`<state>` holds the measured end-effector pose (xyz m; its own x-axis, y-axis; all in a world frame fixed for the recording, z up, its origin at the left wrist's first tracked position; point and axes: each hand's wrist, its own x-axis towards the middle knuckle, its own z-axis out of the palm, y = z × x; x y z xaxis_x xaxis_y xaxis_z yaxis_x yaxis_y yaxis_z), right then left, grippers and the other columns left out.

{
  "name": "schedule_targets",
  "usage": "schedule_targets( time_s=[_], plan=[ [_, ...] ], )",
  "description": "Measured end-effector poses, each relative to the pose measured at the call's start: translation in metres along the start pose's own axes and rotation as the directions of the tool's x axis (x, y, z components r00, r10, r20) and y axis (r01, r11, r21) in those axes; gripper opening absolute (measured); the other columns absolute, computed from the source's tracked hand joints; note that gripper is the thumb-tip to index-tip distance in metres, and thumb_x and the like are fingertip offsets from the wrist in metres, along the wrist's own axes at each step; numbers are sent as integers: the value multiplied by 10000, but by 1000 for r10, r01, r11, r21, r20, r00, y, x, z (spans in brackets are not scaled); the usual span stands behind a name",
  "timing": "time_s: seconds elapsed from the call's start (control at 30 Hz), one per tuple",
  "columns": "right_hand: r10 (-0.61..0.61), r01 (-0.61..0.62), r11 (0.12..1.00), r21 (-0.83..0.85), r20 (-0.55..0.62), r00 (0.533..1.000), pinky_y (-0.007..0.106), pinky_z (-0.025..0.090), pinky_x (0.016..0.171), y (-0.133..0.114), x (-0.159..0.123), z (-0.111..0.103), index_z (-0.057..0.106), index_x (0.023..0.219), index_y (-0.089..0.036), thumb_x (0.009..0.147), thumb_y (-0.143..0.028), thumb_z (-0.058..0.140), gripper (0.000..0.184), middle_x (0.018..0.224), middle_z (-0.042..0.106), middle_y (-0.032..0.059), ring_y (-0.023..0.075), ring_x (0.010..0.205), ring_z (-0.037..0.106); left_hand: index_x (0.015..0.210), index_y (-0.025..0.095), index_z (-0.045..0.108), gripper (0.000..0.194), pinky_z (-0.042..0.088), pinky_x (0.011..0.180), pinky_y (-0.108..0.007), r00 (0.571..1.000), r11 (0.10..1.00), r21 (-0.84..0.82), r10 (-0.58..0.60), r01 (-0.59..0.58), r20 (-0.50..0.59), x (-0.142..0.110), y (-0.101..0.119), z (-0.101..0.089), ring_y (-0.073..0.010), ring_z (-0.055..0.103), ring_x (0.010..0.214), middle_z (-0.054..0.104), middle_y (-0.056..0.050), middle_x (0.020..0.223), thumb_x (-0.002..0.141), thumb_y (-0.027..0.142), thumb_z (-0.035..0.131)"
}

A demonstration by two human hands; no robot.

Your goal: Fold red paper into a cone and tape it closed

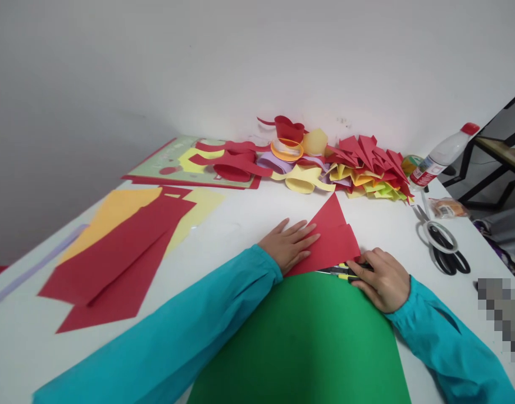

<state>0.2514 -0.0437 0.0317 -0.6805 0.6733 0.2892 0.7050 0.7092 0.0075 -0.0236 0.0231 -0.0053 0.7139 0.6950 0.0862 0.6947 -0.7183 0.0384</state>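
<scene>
My left hand (288,245) lies flat with its fingers apart on a folded red sheet of paper (333,241), which comes to a point at the far end. My right hand (381,279) is closed around a yellow and black utility knife (343,271). The knife lies low along the red paper's near edge, its metal end toward my left hand; the fingers cover part of its handle. A large green sheet (311,342) spreads out on the near side, its far edge beside the knife and red paper.
Red strips (126,247) lie over orange and yellow paper at left, near a purple strip (33,269). Cut and folded paper pieces (362,163) pile up against the wall. At right are a bottle (445,154), black scissors (446,255) and a white tape roll (440,237).
</scene>
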Motion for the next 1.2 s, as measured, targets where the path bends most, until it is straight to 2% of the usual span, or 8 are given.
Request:
schedule_targets(
  time_s=[0.17, 0.47, 0.7, 0.97, 1.1, 1.2],
  plan=[
    [-15, 15, 1000, 0, 6, 1000, 352, 400, 671, -2, 1, 1, 586, 1149, -162, 892, -380, 391, 389, 917, 525, 122, 219, 806, 449, 1390, 273, 279, 542, 103, 1076, -480, 1000, 1000, 1, -3, 3, 13, 2, -2, 5, -227, 210, 1354, 255, -17, 1478, 925, 485, 98],
    [-19, 19, 1000, -25, 3, 1000, 349, 376, 657, -6, 3, 1, 581, 1152, -169, 882, -381, 407, 385, 907, 515, 116, 220, 790, 434, 1397, 277, 255, 518, 113, 1079, -461, 1000, 1000, 5, 11, -11, -8, -1, 0, -3, -216, 209, 1355, 254, -15, 1479, 934, 461, 114],
    [12, -12, 1000, -2, -14, 1000, 338, 367, 653, -9, 2, 3, 579, 1150, -173, 878, -384, 421, 379, 902, 518, 108, 210, 779, 434, 1395, 277, 264, 521, 126, 1073, -478, 1000, 999, 35, 2, -2, 2, 0, -4, 6, -227, 224, 1351, 267, -22, 1474, 930, 462, 119],
    [78, -78, 997, -7, -18, 997, 345, 391, 685, 6, -6, -1, 592, 1149, -190, 873, -370, 428, 368, 890, 539, 104, 213, 803, 462, 1387, 234, 290, 509, 145, 1076, -479, 1000, 1000, 16, -18, 18, -14, 21, 10, 8, -217, 228, 1350, 268, -53, 1474, 931, 423, 167],
    [82, -81, 996, 28, -12, 997, 350, 404, 685, 10, -10, 2, 597, 1149, -183, 879, -366, 411, 376, 886, 539, 108, 212, 790, 459, 1401, 250, 251, 491, 165, 1071, -452, 1000, 1000, 6, -28, 28, 5, 20, -2, -3, -196, 237, 1346, 257, -34, 1478, 940, 379, 140],
    [88, -88, 996, 21, 2, 996, 356, 408, 685, 9, -10, 2, 597, 1152, -179, 878, -371, 412, 382, 890, 535, 113, 216, 796, 460, 1397, 301, 245, 487, 130, 1072, -473, 999, 1000, 14, 3, -4, 32, 12, -15, -8, -211, 208, 1356, 266, 1, 1475, 940, 422, 132]
  ],
)
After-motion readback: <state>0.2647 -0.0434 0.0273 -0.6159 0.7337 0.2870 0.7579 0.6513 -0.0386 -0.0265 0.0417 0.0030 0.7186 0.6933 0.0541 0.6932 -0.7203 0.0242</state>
